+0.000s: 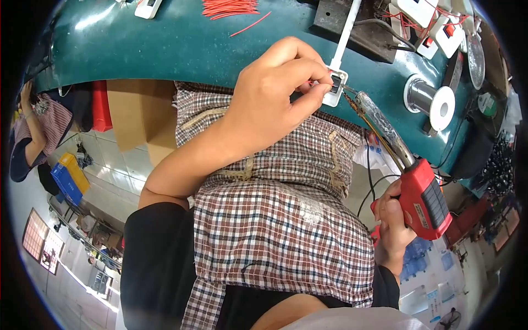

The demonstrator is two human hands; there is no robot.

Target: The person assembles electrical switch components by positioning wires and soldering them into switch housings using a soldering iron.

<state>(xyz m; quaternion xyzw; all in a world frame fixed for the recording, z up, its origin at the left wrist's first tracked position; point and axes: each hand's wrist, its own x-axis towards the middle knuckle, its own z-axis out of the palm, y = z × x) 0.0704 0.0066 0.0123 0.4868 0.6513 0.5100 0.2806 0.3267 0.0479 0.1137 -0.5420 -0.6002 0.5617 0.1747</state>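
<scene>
My left hand (283, 91) is pinched at a small white plastic housing (332, 100) at the table's near edge. A thin bit of red wire (311, 82) shows between the fingertips, partly hidden by them. The housing has a dark inside and sits at the end of a long white strip (346, 33). In my right hand (393, 223) is a red soldering gun (422, 201), its fingers wrapped round the handle. The gun's long metal barrel slopes up to the left, and its thin tip is at the housing's right side, close to the left fingertips; contact cannot be made out.
A spool of solder wire (423, 99) stands right of the housing on the green table (148, 52). Cut red wires (230, 6) lie at the back. White housings with red wires (443, 33) are piled at the back right, beside a dark metal block (363, 30). Another person's arm (34, 129) shows far left.
</scene>
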